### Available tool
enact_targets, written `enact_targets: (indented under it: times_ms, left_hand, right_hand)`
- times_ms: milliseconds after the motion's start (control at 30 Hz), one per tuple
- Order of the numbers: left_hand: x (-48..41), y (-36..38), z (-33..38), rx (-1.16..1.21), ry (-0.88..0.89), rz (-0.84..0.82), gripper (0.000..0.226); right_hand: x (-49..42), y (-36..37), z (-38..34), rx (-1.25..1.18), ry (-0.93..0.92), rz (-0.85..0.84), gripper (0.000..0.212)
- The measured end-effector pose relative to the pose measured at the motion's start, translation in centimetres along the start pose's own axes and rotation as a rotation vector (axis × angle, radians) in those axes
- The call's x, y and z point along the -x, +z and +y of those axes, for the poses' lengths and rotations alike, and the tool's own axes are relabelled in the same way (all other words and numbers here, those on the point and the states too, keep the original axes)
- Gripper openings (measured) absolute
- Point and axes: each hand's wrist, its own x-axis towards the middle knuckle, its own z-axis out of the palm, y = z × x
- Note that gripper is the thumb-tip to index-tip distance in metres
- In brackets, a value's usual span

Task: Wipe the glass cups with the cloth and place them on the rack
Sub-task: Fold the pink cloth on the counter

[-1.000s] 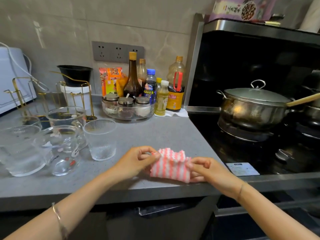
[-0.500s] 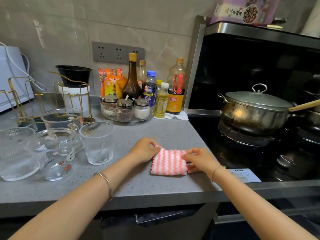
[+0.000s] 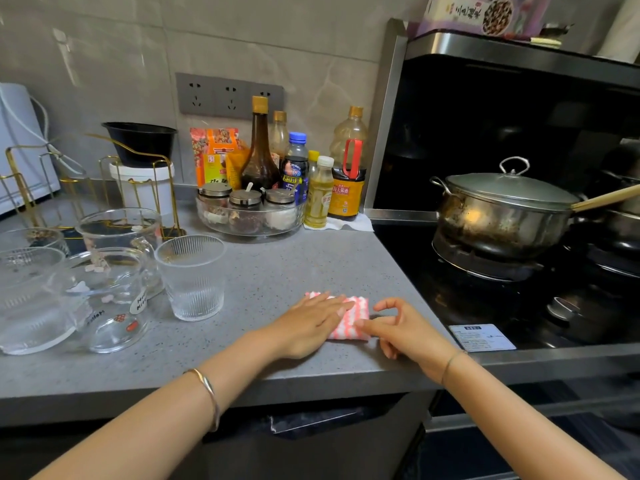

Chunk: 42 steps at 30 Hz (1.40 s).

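A person's left grip (image 3: 311, 323) lies flat and released, straight fingers pressing a folded pink-and-white striped cloth (image 3: 350, 331) onto the grey surface (image 3: 277, 265) near its front edge; the right grip (image 3: 405, 327) rests just beside it, loosely curled around nothing, one fingertip at the cloth's right edge. The glass cups stand well to the left: a ribbed tumbler (image 3: 192, 278) is nearest the cloth; a printed mug (image 3: 104, 299) sits close beside it, though whether they touch cannot be told; more glassware crowds behind; none is yet on the gold wire rack (image 3: 172, 202) at the back. The cloth looks soft, light and limp; it is probably best gathered whole in one palm, since a pinched corner would let the fold fall open. The tumbler appears thin-walled and fragile; its ribs should give some purchase; a hold round the lower wall seems safer than the rim. A handle shows among the mugs and would serve for lifting; crowded glasses could knock together as one comes out.
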Motion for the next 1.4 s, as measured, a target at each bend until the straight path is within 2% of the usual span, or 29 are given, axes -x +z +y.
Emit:
enact_targets:
  times_ms: [133, 267, 333, 433, 500, 567, 667, 833, 900, 967, 1033, 1133, 1200, 1300, 1400]
  left_hand:
    - [0.2, 0.4, 0.7, -0.118, -0.039, -0.026, 0.048]
    - [0.5, 0.4, 1.0, -0.13, -0.041, -0.013, 0.05]
    - [0.5, 0.5, 0.9, -0.101, -0.048, -0.002, 0.052]
    - [0.5, 0.6, 0.7, -0.084, -0.05, -0.003, 0.054]
    - [0.4, 0.5, 0.6, -0.079, -0.041, -0.001, 0.052]
    - [0.6, 0.3, 0.6, -0.047, -0.02, 0.025, 0.053]
    - [1.3, -0.3, 1.1, -0.024, 0.056, 0.128, 0.059]
    - [2.0, -0.9, 1.4, -0.176, 0.146, 0.279, 0.03]
    - [2.1, -1.0, 1.4, -0.145, 0.117, 0.326, 0.029]
    - [2.2, -1.3, 1.4, -0.014, 0.064, 0.384, 0.029]
    - [2.4, -1.9, 1.5, 0.115, 0.037, 0.419, 0.026]
    - [2.7, -2.8, 1.7, 0.279, 0.016, 0.511, 0.011]
    - [3.0, -3.7, 1.7, 0.443, -0.01, 0.585, 0.011]
    - [4.3, -5.4, 1.4, 0.658, -0.063, 0.659, 0.01]
    - [6.0, -6.7, 1.3, 0.802, -0.093, 0.694, 0.012]
  right_hand:
    - [0.6, -0.8, 0.9, 0.099, -0.146, 0.089, 0.036]
    - [0.2, -0.7, 1.6, 0.649, -0.544, 0.266, 0.024]
    - [-0.1, -0.6, 1.8, 0.748, -0.661, 0.18, 0.033]
    - [-0.1, -1.2, 2.9, 0.833, -0.618, -0.016, 0.049]
    - [0.2, -1.8, 3.8, 0.888, -0.584, -0.069, 0.065]
    - [0.5, -2.3, 4.2, 0.886, -0.582, -0.076, 0.068]
    - [0.4, -2.5, 3.6, 0.851, -0.605, -0.03, 0.055]
    - [-0.6, -2.0, 2.3, 0.844, -0.723, 0.082, 0.024]
    - [-0.9, -1.8, 1.5, 0.733, -0.701, 0.097, 0.017]
    - [-0.6, -1.4, 0.1, 0.525, -0.635, 0.092, 0.015]
    - [-0.4, -0.8, -1.3, 0.326, -0.6, 0.073, 0.021]
    - [-0.1, 0.4, -3.2, 0.167, -0.568, 0.005, 0.026]
    - [-0.3, 1.1, -3.9, 0.032, -0.499, -0.026, 0.031]
    - [-0.5, 1.9, -4.0, -0.165, -0.287, -0.177, 0.042]
    - [-0.6, 3.5, -4.0, -0.425, -0.164, -0.328, 0.031]
